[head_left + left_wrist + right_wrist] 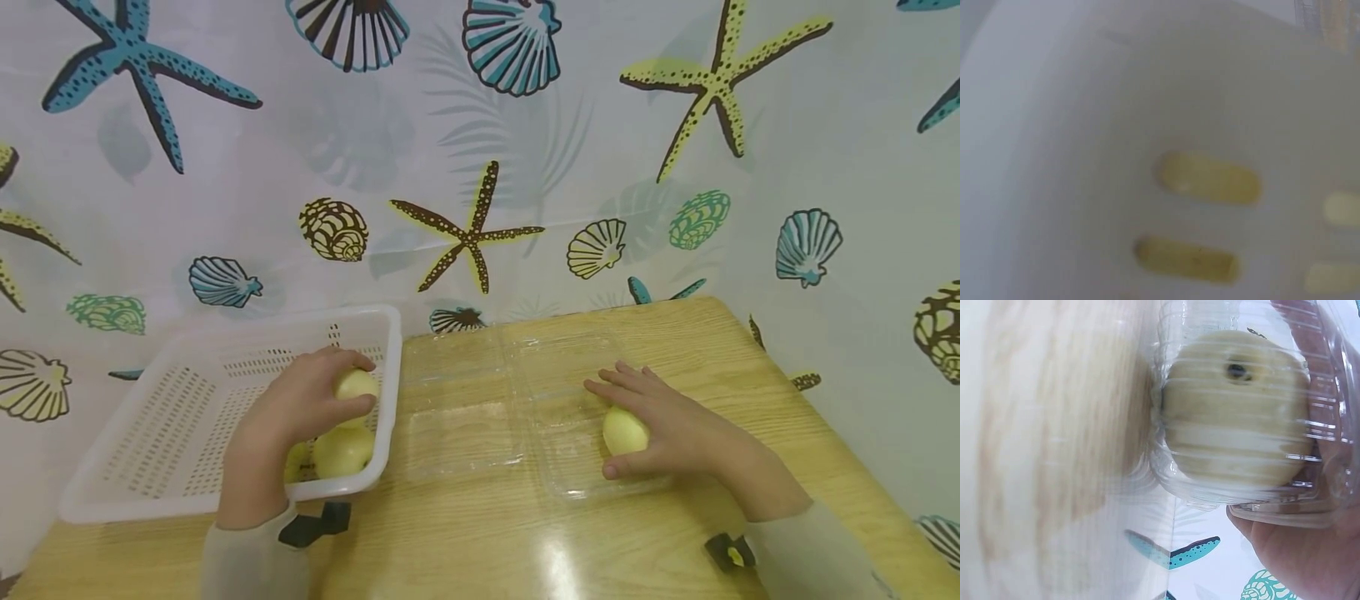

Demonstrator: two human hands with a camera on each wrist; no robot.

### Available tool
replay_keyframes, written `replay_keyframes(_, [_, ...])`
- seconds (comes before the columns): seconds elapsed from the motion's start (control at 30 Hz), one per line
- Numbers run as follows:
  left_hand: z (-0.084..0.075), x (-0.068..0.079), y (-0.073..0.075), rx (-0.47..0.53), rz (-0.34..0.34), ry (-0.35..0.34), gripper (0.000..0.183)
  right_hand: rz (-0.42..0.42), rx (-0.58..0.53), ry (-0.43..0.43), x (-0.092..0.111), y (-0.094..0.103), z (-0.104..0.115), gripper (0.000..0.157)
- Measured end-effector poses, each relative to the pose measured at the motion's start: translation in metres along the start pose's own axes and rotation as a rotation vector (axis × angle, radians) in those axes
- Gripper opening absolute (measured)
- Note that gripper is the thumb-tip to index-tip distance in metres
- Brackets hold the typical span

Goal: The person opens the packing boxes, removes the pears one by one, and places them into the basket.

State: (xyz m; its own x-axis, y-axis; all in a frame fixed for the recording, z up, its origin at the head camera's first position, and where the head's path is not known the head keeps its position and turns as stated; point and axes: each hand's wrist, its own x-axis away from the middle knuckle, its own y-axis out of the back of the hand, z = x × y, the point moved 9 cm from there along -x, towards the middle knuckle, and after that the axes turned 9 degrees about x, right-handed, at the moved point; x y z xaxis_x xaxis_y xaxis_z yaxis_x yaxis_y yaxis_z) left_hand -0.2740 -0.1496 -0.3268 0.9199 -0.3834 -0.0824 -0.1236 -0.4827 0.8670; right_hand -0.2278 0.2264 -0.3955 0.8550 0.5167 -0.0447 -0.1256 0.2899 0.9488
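Observation:
My left hand (296, 400) grips a round pale-yellow fruit, apple-like (357, 385), inside the right end of a white plastic basket (393, 392). Below it, more yellow fruits (343, 450) lie in the basket's near corner. Over the right half of an opened clear plastic clamshell box (465, 437), my right hand (678, 425) holds another pale-yellow fruit (626, 431) between thumb and fingers. Through the clear ribbed wall, the right wrist view shows this fruit (1235, 419) with a dark spot at its end. The left wrist view shows only the blurred basket wall (1085, 156) and its slots.
The basket and the clamshell box stand side by side on a wooden table (450, 542). Behind and to the right hangs a white cloth (562, 167) printed with shells and starfish. The table's right edge runs beyond my right hand.

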Motion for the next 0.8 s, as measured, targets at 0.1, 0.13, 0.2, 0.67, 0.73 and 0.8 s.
replay_keyframes(0.1, [0.000,0.001,0.001,-0.005,-0.003,0.005,0.039,0.007,-0.001,-0.002,0.000,-0.001,0.000,0.101])
replay_keyframes(0.13, [0.000,0.001,0.001,-0.006,-0.005,0.004,0.040,0.009,-0.004,-0.003,0.000,-0.001,0.000,0.101])
replay_keyframes(0.2, [-0.001,0.001,0.001,-0.011,-0.011,0.000,0.041,0.010,-0.007,-0.004,0.000,0.000,0.000,0.101])
replay_keyframes(0.67, [-0.001,-0.002,-0.006,-0.031,-0.019,0.022,0.048,0.000,-0.004,-0.001,0.000,-0.001,0.000,0.101])
replay_keyframes(0.73, [-0.001,-0.003,-0.008,-0.035,-0.019,0.026,0.048,0.001,-0.003,-0.002,0.000,-0.001,0.000,0.102])
replay_keyframes(0.8, [-0.001,-0.004,-0.009,-0.044,-0.022,0.026,0.049,0.001,0.001,-0.003,0.000,0.000,0.000,0.102])
